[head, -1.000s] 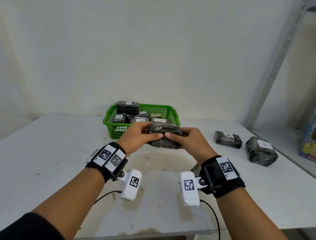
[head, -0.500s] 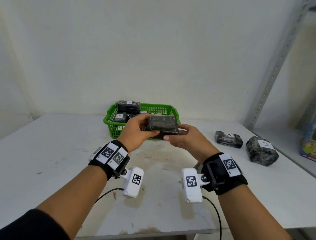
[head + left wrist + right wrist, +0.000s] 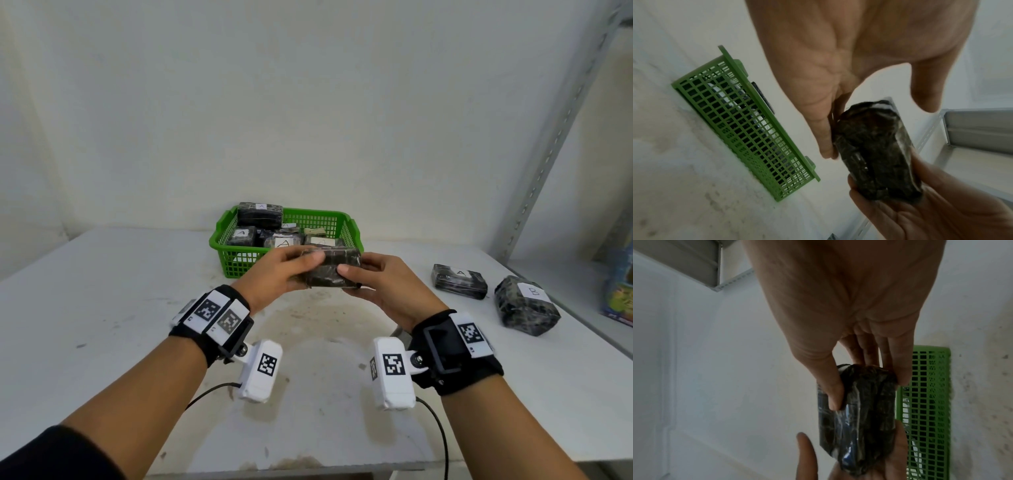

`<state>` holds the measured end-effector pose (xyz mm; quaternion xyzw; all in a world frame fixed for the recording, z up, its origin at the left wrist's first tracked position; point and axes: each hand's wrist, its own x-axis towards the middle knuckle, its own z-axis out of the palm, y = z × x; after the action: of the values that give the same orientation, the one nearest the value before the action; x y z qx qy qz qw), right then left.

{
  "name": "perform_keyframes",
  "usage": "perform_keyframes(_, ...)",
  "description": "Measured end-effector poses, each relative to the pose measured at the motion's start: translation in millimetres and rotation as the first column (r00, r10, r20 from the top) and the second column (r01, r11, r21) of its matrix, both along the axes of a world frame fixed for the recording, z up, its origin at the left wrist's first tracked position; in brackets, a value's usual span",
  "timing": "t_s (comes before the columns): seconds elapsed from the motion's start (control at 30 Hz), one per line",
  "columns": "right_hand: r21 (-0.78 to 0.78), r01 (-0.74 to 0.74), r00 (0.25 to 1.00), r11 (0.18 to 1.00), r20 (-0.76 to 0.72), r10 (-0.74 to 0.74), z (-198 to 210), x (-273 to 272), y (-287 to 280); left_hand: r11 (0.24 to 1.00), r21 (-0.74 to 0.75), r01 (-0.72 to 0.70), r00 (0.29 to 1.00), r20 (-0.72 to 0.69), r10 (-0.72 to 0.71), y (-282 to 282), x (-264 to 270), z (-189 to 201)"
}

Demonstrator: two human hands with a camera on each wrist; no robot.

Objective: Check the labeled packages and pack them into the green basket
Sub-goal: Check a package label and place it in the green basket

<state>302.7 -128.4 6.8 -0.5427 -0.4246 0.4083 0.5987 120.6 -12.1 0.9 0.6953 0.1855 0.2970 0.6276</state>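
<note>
Both hands hold one dark wrapped package [image 3: 330,269] in the air above the table [image 3: 102,308], just in front of the green basket [image 3: 239,265]. The left hand [image 3: 274,277] grasps its left end, thumb lying across the top face and fingers curled beneath; the right hand [image 3: 380,287] grasps the right end, thumb on the near face and fingers wrapped under and behind. From the left wrist camera the package [image 3: 875,151] shows a crinkled dark wrap under clear film, with a sliver of white at its far end — whether that is a label cannot be told. The right wrist camera shows the right thumb and fingers pinching the package [image 3: 857,415] from both sides, while the left palm supports its other end. No label can be read on the held package in any view. The basket stands toward the back of the table and already contains several dark packages, some with white labels marked A; one of them [image 3: 260,214] sits on top at the back left corner, rising above the rim. To the right on the table lie two more packages, well apart from the hands — a flat one marked A [image 3: 459,281] and, just beside it farther right, a bulkier one marked B [image 3: 525,306].
</note>
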Motion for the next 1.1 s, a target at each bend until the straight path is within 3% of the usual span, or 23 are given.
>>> perform_keyframes(0.13, 0.007, -0.030, 0.999, 1.000, 0.033, 0.030, 1, -4, 1, 0.990, 0.079, -0.119, 0.993, 0.018, 0.118, -2, 1, 3)
perform_keyframes(0.47, 0.045, 0.001, 0.994, 0.999, 0.107, -0.005, -4, -1, 7, 0.991, 0.089, -0.102, 0.995, 0.025, 0.101, -4, -3, 6)
perform_keyframes(0.6, 0.059, -0.003, 0.985, 0.998, 0.173, -0.008, -2, 1, 1, 0.999, 0.044, -0.026, 1.000, 0.011, 0.026, -1, -4, 4)
perform_keyframes(0.93, 0.055, -0.015, 0.974, 0.998, 0.225, 0.002, 2, -2, -4, 0.975, 0.213, -0.068, 0.997, 0.039, 0.062, 0, -6, 3)
perform_keyframes(1.1, -0.078, -0.066, 0.998, 0.995, 0.016, 0.067, 5, -8, -8, 0.931, 0.353, -0.092, 0.996, 0.045, 0.081, 1, -7, -1)
